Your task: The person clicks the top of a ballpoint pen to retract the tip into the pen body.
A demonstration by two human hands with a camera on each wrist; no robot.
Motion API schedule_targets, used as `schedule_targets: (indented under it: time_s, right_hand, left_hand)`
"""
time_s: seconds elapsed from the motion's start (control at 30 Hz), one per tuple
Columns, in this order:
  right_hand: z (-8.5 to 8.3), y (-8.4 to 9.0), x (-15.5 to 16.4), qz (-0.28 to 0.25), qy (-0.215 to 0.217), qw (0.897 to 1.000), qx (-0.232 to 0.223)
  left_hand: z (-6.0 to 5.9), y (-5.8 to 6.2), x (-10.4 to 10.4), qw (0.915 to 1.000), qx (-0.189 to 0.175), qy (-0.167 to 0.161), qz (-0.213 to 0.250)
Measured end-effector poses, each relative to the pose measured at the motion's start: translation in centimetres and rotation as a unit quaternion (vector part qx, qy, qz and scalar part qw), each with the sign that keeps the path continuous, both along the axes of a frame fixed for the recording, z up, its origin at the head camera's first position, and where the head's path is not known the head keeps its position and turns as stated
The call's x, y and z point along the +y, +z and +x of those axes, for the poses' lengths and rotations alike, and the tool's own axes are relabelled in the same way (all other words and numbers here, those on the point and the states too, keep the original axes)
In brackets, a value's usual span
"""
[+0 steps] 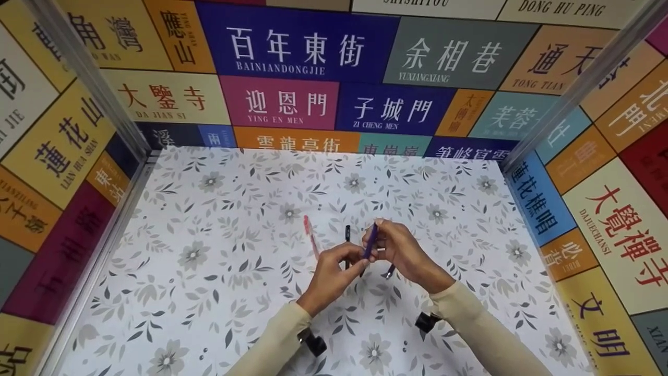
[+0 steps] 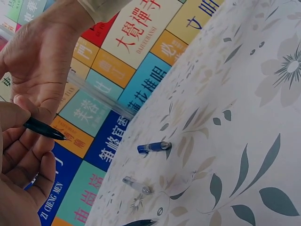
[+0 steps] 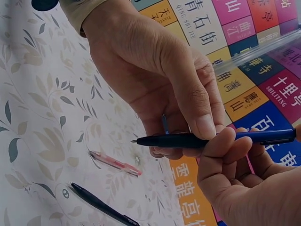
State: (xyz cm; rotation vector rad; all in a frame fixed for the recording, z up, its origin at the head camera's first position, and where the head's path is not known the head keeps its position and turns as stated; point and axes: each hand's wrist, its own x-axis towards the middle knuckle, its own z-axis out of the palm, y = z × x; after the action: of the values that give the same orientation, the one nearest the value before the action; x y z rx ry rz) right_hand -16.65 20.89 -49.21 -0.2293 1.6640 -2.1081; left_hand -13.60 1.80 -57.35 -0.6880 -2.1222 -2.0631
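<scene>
Both hands on one blue pen (image 1: 370,243) mid-table: left hand (image 1: 329,274) pinches its tip end, right hand (image 1: 404,253) pinches the barrel. Pink pen (image 1: 311,237) at 10 o'clock, black pen (image 1: 347,235) between. Wall signs read "YING EN MEN" (image 1: 275,119), "ZI CHENG MEN" (image 1: 376,126).

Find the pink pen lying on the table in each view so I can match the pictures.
Head: the pink pen lies on the flowered table, just left of the left hand.
Left wrist: not in view; only a blue pen piece and a clear piece lie there.
Right wrist: it lies at lower centre, under the left hand.
Shared landmark: the blue pen held between both hands.
</scene>
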Motion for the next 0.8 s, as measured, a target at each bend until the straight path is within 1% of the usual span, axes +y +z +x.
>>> schedule_targets:
  time_s: [0.17,0.4,0.53,0.8]
  right_hand:
    - [-0.06,-0.13,-0.11,-0.001,0.000,1.000,-0.001]
    - [-0.15,-0.16,-0.16,-0.001,-0.012,1.000,-0.001]
    - [-0.13,-0.15,-0.26,-0.007,-0.023,1.000,-0.007]
    - [0.00,-0.34,-0.22,-0.011,-0.027,1.000,-0.006]
  left_hand:
    - [-0.01,-0.07,-0.11,0.9999,0.010,0.003,-0.007]
    - [-0.08,0.17,-0.19,0.9999,-0.010,-0.001,-0.001]
    - [-0.15,0.23,-0.25,0.9999,-0.014,0.002,0.000]
    - [-0.27,0.01,-0.53,0.9995,-0.029,0.008,-0.006]
